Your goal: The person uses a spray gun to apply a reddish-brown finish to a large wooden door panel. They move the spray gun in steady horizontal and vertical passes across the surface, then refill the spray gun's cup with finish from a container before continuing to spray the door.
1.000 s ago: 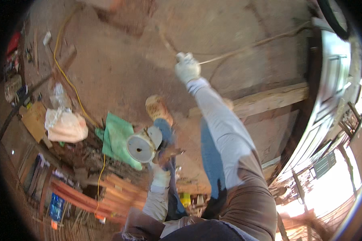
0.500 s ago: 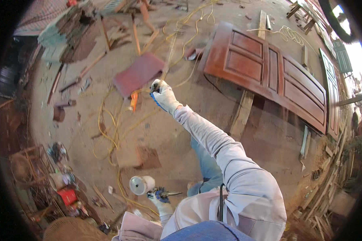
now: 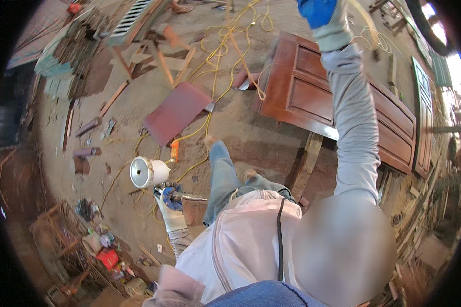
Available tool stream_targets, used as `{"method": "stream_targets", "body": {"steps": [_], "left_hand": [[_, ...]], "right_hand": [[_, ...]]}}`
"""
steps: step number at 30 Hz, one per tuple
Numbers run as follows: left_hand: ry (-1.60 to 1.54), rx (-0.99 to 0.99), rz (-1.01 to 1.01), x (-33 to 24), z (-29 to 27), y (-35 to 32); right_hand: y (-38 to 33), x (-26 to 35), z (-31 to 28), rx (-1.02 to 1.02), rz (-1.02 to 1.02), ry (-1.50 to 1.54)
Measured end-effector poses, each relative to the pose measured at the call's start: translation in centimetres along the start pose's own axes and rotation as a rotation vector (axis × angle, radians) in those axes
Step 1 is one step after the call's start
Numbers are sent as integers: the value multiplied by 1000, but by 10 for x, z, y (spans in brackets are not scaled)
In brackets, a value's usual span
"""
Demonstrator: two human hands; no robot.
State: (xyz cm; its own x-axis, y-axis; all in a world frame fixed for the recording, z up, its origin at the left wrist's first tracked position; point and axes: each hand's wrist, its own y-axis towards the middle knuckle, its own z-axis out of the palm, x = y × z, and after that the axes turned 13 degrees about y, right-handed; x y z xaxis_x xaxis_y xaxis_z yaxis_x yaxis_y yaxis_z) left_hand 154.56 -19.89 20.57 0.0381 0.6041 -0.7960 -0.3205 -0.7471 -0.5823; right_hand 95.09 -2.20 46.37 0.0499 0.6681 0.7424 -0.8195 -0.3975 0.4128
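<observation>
My left hand [image 3: 171,199], in a blue-and-white work glove, is closed around a spray gun [image 3: 190,196] low at the left of my body. The gun's white paint cup [image 3: 149,172] tilts sideways, its round face turned left. My gloved right hand [image 3: 329,21] is raised at the top edge, beyond the near edge of the brown panelled door [image 3: 312,77]. A blurred yellowish hose [image 3: 366,20] hangs from it; its fingertips are partly cut off by the picture's edge. My right arm crosses in front of the door.
The door rests on a timber beam [image 3: 308,158]. Yellow hoses [image 3: 224,43] lie tangled over the floor around a reddish-brown sheet [image 3: 176,113]. Wooden trestles [image 3: 156,61] stand far left, beside stacked boards [image 3: 69,59]. Clutter with a red container [image 3: 107,259] lies near left.
My right hand has swung up and right from above the reddish sheet to beyond the door, with the hose. My left hand has lifted the spray gun forward and left.
</observation>
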Motion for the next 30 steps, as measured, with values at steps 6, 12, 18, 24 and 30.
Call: {"method": "stream_targets", "body": {"steps": [6, 12, 18, 24, 30], "left_hand": [[109, 175, -46, -82, 139, 138], [261, 392, -100, -163, 310, 219], [295, 623, -190, -197, 470, 312], [451, 839, -178, -224, 622, 397], [559, 1022, -307, -267, 731, 517]], "right_hand": [[67, 61, -61, -224, -148, -178], [69, 109, -115, -508, -216, -305], [101, 63, -133, -573, -269, -153], [197, -23, -118, -519, -423, 254], [381, -108, -85, -184, -712, 468]]}}
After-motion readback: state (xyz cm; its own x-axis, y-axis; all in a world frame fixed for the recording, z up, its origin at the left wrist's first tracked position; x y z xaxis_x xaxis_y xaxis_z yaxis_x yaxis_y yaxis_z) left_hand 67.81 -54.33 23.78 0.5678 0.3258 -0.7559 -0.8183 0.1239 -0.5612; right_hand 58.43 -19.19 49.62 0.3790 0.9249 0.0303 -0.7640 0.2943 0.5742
